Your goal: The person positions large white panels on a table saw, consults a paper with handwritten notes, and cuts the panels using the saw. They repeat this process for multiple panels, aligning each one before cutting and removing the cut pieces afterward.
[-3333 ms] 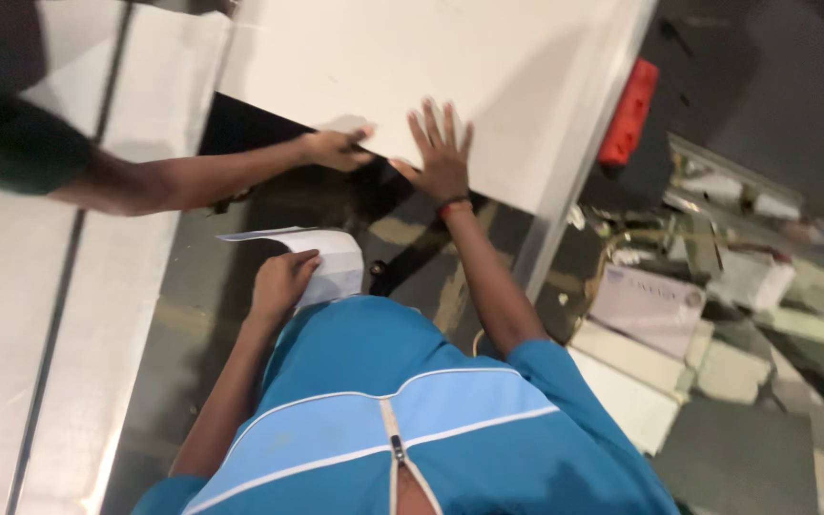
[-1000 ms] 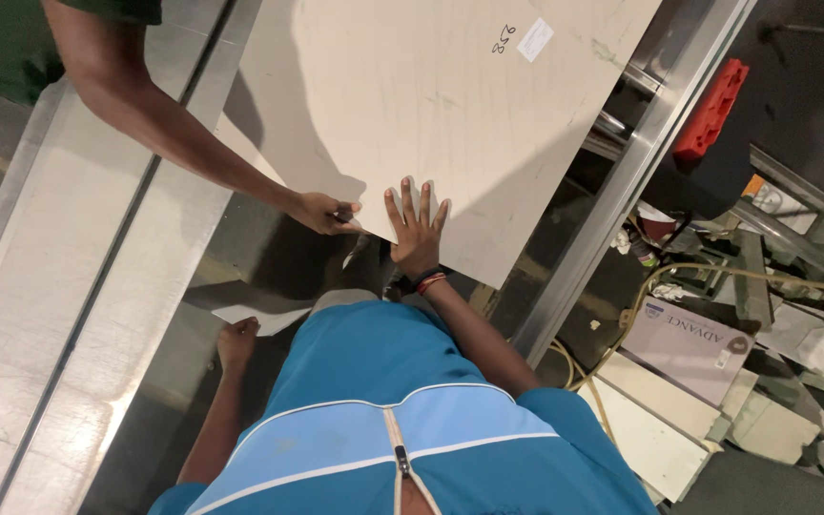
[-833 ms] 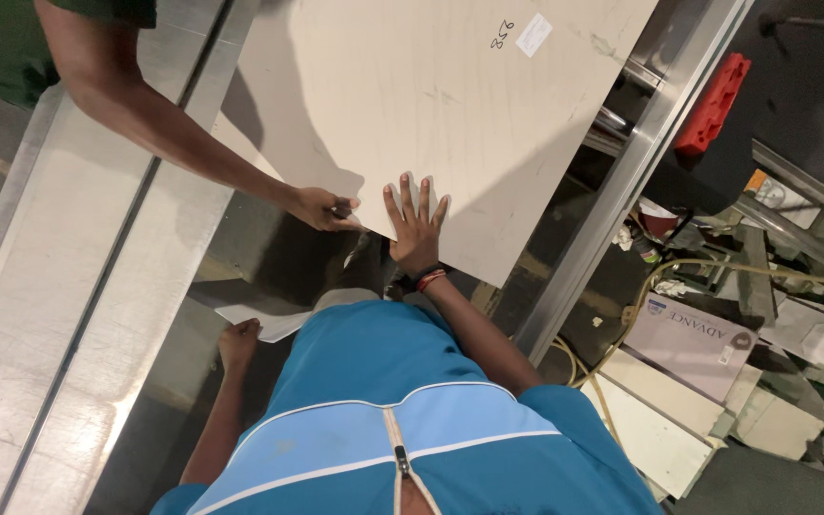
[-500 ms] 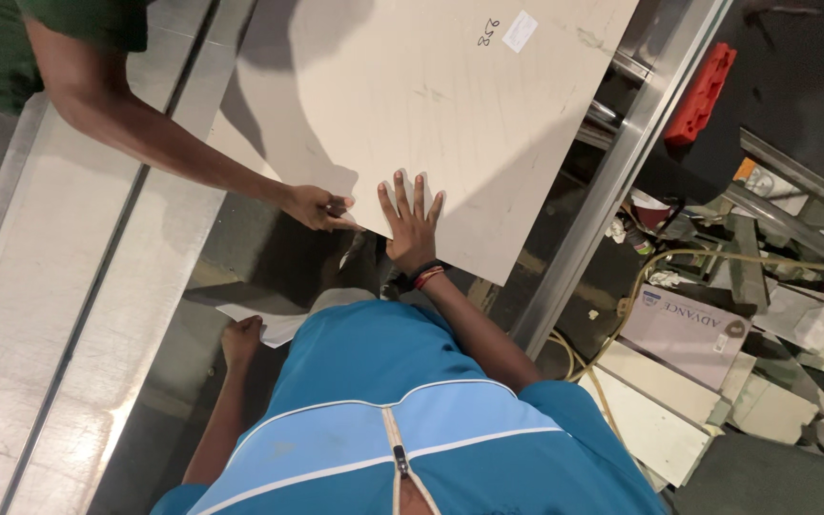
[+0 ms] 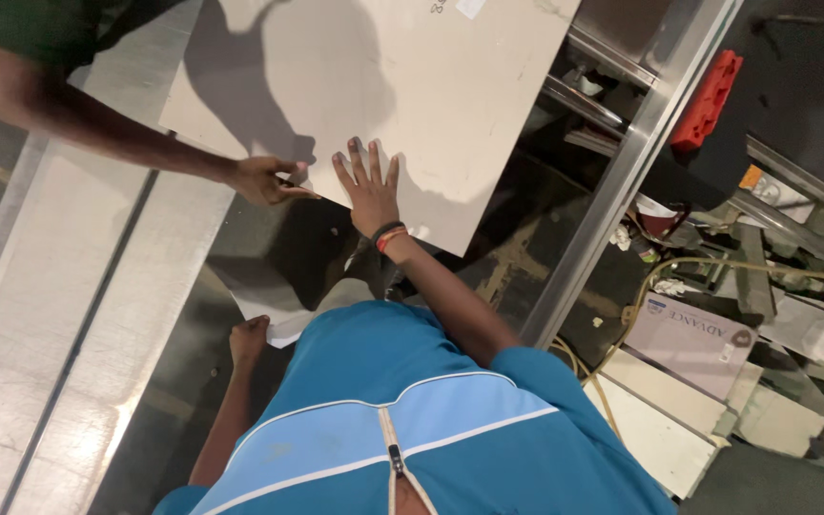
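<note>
Right hand [image 5: 370, 186] flat with fingers spread, pressed on near edge of large pale board [image 5: 374, 86], left hand [image 5: 250, 339] curled around white paper sheet [image 5: 274, 305] just below the board, co-worker's hand [image 5: 264, 179] gripping board edge beside right hand, red clamp [image 5: 708, 100] well right.

A metal workbench [image 5: 97, 315] with long pale steel rails running from near left to far fills the left of the scene. A large, flat, pale beige board [image 5: 374, 86] lies on it at the far middle, its near corner jutting over a dark gap. A white sheet of paper [image 5: 274, 310] lies on the dark surface nearer, just left of centre. A steel frame bar [image 5: 622, 181] edges the bench on the right. Beyond it, the floor [image 5: 612, 324] holds cardboard boxes [image 5: 693, 334], a yellowish hose [image 5: 708, 265] and scraps.
</note>
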